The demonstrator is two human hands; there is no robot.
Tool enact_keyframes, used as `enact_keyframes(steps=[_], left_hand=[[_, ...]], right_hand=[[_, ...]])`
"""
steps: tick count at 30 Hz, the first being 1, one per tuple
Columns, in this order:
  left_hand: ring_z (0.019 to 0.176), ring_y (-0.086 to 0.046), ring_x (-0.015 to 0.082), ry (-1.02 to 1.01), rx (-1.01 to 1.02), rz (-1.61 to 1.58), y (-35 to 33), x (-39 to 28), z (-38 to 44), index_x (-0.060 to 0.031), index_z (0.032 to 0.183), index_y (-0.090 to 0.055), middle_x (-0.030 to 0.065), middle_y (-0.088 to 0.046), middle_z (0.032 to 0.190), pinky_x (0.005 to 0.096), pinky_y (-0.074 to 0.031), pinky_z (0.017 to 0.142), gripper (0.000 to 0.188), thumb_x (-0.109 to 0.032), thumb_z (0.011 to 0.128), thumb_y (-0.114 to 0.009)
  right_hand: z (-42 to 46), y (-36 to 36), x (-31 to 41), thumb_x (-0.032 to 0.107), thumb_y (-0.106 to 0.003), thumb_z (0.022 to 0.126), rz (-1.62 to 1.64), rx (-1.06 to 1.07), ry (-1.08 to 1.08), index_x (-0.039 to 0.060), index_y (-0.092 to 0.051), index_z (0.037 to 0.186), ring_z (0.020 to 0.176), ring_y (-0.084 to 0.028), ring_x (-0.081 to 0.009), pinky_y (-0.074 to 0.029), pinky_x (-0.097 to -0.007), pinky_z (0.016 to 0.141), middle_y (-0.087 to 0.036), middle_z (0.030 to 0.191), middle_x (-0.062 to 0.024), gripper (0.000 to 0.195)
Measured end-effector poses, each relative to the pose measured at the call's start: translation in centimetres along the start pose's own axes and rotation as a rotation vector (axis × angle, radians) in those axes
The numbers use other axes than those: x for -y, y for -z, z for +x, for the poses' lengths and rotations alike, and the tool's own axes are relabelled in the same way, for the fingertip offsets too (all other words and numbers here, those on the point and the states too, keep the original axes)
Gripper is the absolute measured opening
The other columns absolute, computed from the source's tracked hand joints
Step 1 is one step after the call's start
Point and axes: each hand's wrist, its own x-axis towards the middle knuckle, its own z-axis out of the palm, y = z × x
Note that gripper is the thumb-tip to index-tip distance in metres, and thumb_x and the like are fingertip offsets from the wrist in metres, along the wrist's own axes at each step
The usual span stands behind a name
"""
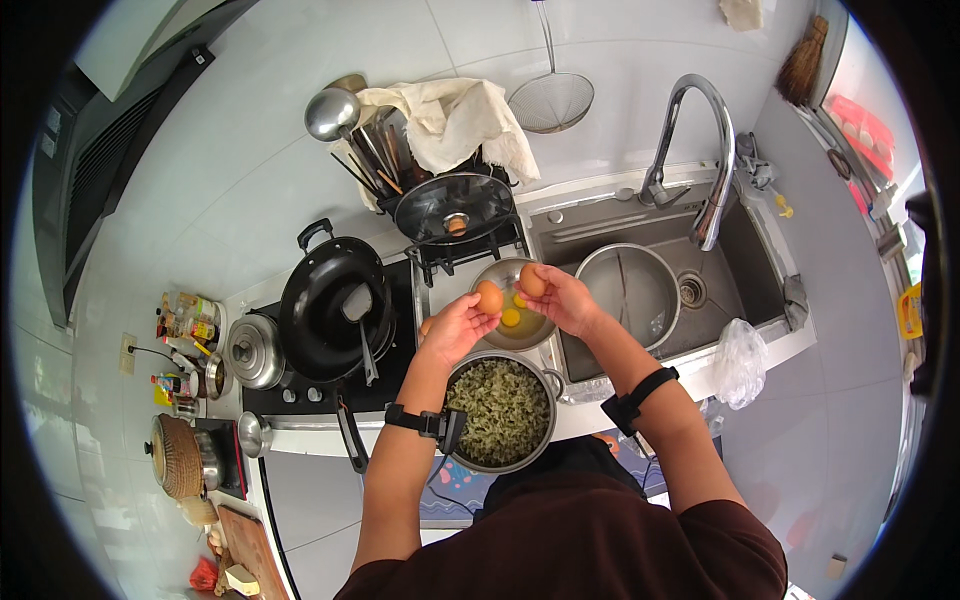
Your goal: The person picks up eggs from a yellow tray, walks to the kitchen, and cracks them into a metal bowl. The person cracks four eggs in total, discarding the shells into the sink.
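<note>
My left hand (pixel 452 332) grips a brown egg (pixel 490 298) between thumb and fingers. Another brown egg (pixel 533 280) is in my right hand (pixel 564 302), held close beside the first. Both are above a round metal bowl (pixel 499 343) in which a couple of yellow yolks (pixel 511 317) lie in clear egg white. Whether either shell is cracked cannot be told. Part of one more egg (pixel 427 327) shows behind my left wrist. Nearer my body, a metal pot (pixel 553 420) holds chopped green vegetable (pixel 499 412).
Left of the bowl, a black wok (pixel 315 300) with a spatula (pixel 358 304) sits on the cooktop (pixel 337 401). To the right is a sink (pixel 739 300) with a large metal basin (pixel 626 281) under the faucet (pixel 725 161). A glass lid (pixel 450 199) leans behind.
</note>
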Motion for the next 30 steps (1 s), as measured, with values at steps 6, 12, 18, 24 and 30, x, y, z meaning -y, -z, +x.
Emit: enact_keyframes(steps=[6,12,18,24,30], left_hand=[[0.106,-0.062,0.0331,0.025,0.018,-0.058,-0.2,-1.0,0.2,0.004,0.125,-0.051,0.0223,-0.061,0.12,0.0434,-0.051,0.094,0.041,-0.021,0.092,-0.049],[0.103,-0.063,0.0318,0.022,0.033,-0.056,-0.2,-1.6,0.8,0.0028,0.125,-0.051,0.021,-0.061,0.12,0.0409,-0.053,0.09,0.04,-0.021,0.093,-0.05],[0.093,-0.066,0.0244,0.038,0.025,0.146,-0.3,-2.0,1.4,-0.0012,0.122,-0.054,0.0142,-0.065,0.108,0.0331,-0.054,0.076,0.036,-0.025,0.095,-0.057],[0.081,-0.062,0.0152,-0.024,-0.005,0.407,-1.7,-1.9,1.9,-0.0044,0.117,-0.057,0.0087,-0.064,0.1,0.0263,-0.05,0.07,0.031,-0.028,0.097,-0.061],[0.083,-0.063,0.0131,-0.056,0.002,0.53,-1.4,-1.1,3.0,-0.0018,0.117,-0.06,0.0072,-0.066,0.1,0.0251,-0.05,0.073,0.033,-0.028,0.097,-0.064]], right_hand=[[1.5,0.5,-0.1,0.027,-0.053,0.1,0.019,0.05,-0.166,0.0053,-0.057,0.12,0.081,-0.067,-0.0201,-0.055,-0.0291,0.068,-0.065,0.104,-0.0098,0.029],[0.7,-0.9,0.3,0.029,-0.055,0.099,-0.116,0.098,-0.114,0.0132,-0.059,0.118,0.073,-0.067,-0.0157,-0.052,-0.0276,0.061,-0.065,0.097,-0.0046,0.025],[1.2,-2.1,0.8,0.027,-0.075,0.085,-0.714,0.04,-0.01,0.0129,-0.062,0.122,0.073,-0.063,-0.0107,-0.05,-0.0276,0.063,-0.064,0.087,-0.0006,0.042],[2.6,-0.6,0.1,0.019,-0.08,0.077,-1.066,0.157,0.371,0.0118,-0.064,0.127,0.076,-0.062,-0.0117,-0.052,-0.0279,0.075,-0.067,0.086,-0.0036,0.053],[2.5,-0.1,-0.2,0.023,-0.079,0.077,-1.207,0.085,0.434,0.0095,-0.065,0.124,0.084,-0.068,-0.0179,-0.054,-0.031,0.08,-0.072,0.094,-0.0096,0.05]])
